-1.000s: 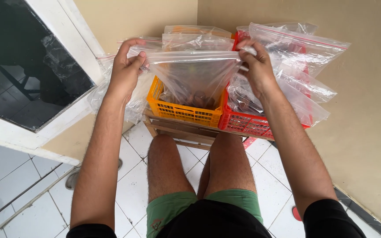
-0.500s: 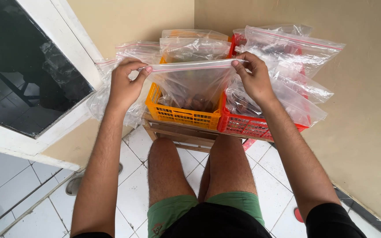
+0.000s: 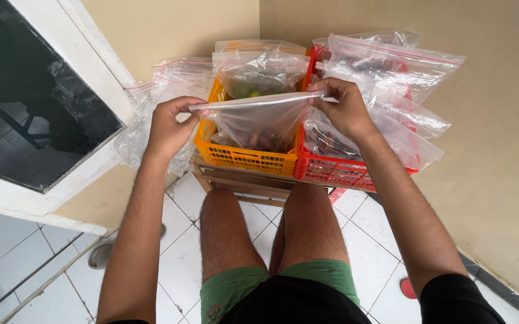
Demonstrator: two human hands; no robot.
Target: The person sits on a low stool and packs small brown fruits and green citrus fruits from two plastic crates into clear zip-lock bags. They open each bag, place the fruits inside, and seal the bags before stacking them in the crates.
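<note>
Clear zip bag [image 3: 259, 120], thin crinkly plastic with dark lumps inside, stretched taut over ribbed orange basket [image 3: 241, 157]. Pinched shut at its corners by left hand [image 3: 169, 129] and right hand [image 3: 342, 108]. Beside: latticed red basket [image 3: 331, 171].

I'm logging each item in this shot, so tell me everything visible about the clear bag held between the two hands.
The clear bag is a thin, see-through plastic pouch with a zip-style strip along its top. The left hand and right hand pinch its two upper corners and stretch the top edge taut and level. Its body hangs into the orange basket. Dark, reddish-brown contents sit at the bottom; what they are cannot be told.
</note>
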